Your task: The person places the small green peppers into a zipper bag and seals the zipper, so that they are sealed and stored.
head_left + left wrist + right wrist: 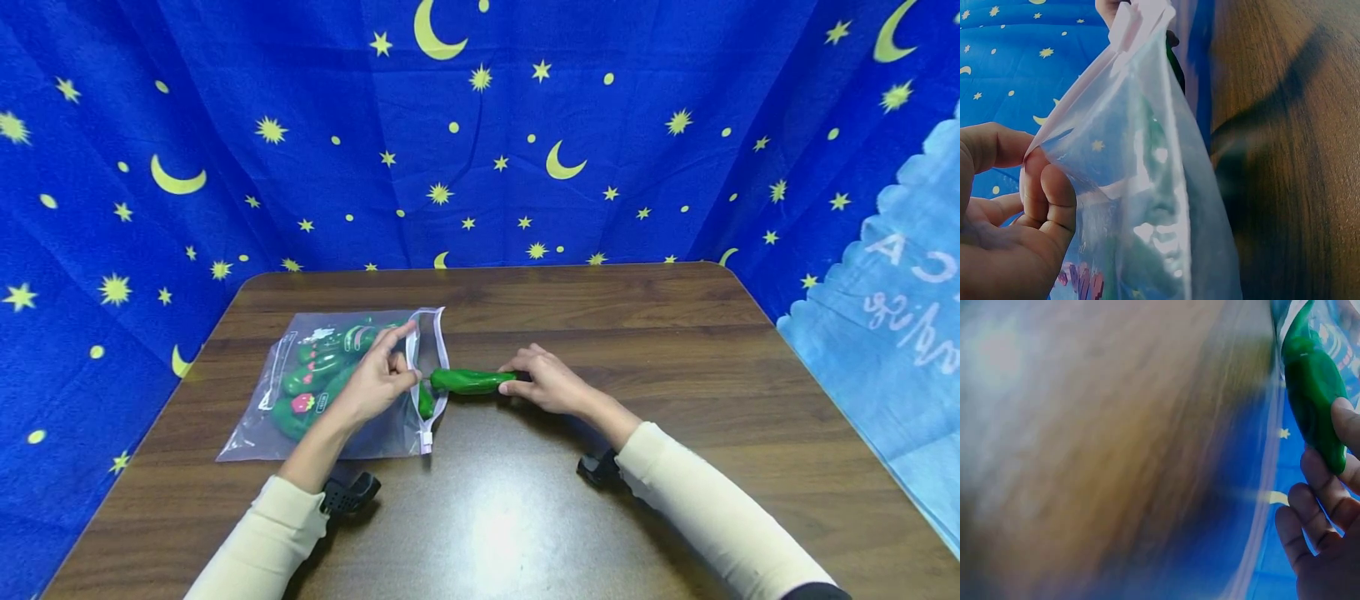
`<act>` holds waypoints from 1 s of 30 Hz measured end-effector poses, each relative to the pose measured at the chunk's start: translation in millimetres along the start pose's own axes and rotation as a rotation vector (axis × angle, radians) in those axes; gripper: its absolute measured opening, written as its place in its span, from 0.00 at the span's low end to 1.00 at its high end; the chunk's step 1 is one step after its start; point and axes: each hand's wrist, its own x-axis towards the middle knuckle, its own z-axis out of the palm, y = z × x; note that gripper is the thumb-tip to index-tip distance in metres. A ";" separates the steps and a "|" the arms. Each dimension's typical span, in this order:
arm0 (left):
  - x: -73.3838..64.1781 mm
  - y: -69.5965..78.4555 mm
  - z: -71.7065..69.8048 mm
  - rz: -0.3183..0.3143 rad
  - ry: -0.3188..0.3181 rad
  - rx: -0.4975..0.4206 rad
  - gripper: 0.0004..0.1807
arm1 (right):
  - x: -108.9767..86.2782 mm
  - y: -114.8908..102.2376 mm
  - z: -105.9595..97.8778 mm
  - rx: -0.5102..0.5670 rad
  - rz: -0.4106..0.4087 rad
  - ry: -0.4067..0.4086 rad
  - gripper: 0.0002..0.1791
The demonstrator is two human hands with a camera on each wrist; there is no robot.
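Observation:
A clear zip bag (251,433) with a pale pink slider (426,442) lies on the left half of the table, its mouth parted and facing right. Several green peppers (322,371) show through its printed plastic. My left hand (371,385) pinches the upper layer at the bag's mouth between thumb and finger, plain also in the left wrist view. My right hand (547,382) grips a long green pepper (471,382) by its right end. The pepper's other end is at the bag's opening. In the right wrist view thumb and fingers hold the pepper's (1315,394) tapered tip.
The brown wooden table (637,325) reflects a bright glare near its front. Behind it and at the sides hang blue curtains (360,100) with moons and stars. A light-blue cloth (900,333) with lettering hangs at the right.

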 end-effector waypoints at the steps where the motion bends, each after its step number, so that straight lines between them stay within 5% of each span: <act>1: -0.1 0.1 0.0 -0.001 0.000 0.000 0.41 | 0.6 -0.8 0.4 -0.009 -0.002 -0.002 0.17; 30: 0.8 2.0 -0.7 0.024 -0.027 -0.013 0.41 | 37.6 -25.8 18.8 -0.162 -0.127 -0.006 0.17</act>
